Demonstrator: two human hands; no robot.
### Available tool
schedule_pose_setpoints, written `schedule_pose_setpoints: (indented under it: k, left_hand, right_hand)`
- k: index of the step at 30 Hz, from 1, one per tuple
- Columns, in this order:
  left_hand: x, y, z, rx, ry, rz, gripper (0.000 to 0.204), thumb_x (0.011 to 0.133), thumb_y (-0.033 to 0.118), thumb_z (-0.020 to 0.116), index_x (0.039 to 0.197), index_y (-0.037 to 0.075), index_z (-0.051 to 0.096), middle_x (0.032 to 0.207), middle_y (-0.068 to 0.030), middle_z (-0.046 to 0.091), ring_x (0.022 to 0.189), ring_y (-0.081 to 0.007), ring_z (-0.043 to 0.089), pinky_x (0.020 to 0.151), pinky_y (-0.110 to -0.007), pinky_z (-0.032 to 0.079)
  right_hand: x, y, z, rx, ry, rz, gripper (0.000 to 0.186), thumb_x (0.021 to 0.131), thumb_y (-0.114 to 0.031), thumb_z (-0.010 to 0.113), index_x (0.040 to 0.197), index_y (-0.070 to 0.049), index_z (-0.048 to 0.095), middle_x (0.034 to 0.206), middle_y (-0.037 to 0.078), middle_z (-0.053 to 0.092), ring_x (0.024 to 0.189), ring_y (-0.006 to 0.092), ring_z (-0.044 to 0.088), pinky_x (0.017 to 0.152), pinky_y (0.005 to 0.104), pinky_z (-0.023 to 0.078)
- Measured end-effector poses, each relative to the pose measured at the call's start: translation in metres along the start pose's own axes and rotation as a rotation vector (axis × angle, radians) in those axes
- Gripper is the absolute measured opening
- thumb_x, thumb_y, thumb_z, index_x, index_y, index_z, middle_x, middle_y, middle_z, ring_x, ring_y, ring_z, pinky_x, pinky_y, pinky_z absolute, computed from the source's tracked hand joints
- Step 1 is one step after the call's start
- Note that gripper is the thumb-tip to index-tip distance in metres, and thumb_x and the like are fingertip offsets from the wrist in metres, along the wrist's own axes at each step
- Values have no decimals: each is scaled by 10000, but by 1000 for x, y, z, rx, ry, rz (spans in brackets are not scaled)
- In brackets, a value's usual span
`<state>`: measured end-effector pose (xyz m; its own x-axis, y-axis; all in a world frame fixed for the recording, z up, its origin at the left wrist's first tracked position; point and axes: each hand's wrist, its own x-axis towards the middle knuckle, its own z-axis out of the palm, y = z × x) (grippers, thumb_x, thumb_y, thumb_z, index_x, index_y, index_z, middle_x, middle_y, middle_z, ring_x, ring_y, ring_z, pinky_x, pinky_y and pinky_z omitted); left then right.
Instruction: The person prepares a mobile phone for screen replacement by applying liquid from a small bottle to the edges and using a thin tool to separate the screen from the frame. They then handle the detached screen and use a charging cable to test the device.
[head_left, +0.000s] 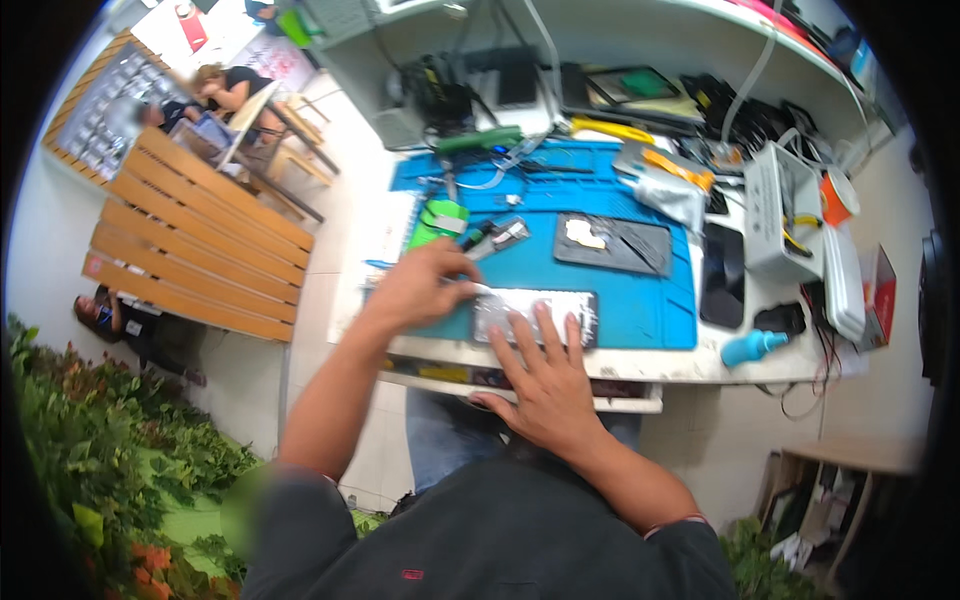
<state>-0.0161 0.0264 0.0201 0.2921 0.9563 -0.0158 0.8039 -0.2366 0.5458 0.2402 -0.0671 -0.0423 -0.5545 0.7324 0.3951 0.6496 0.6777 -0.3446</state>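
A flat, phone-sized slab point(585, 302) with a dark rim and a shiny silvery face lies near the front edge of the blue work mat point(660, 318). My right hand point(548, 385) rests on it from the front, fingers spread and flat, thumb out to the left. At the slab's left end my left hand point(425, 288) has thumb and forefinger pinched together by the corner; what they hold, if anything, is too small to make out. Just beyond that hand lie a dark-handled tool point(478, 237) and a small grey piece point(511, 234). A second dark slab point(640, 245) lies farther back on the mat.
A bright green item point(437, 222) sits at the mat's left. On the right stand a blue bottle point(752, 348), a black phone-like slab point(722, 275) and a white bin point(778, 225) of tools. Cables crowd the back shelf. Beneath the front edge a shallow drawer point(630, 402) stands partly out.
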Motion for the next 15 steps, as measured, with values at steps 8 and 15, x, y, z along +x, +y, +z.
schedule_pose_setpoints:
  k: [8,15]
  left_hand:
    - [-3,16,-8,-18,6,-105,153,977,172,869,1120,118,874,1071,-112,689,1071,-338,704,955,-435,561]
    - [15,25,14,-4,-1,108,169,993,188,856,1151,130,876,1120,-118,714,1076,-355,727,952,-444,575]
  right_hand:
    - [3,1,-1,33,28,2,845,983,-634,819,1587,-63,667,1657,225,583,1655,505,403,1344,746,240]
    - [2,1,0,25,19,3,856,983,-636,816,1606,-71,661,1659,220,584,1651,501,404,1353,744,227]
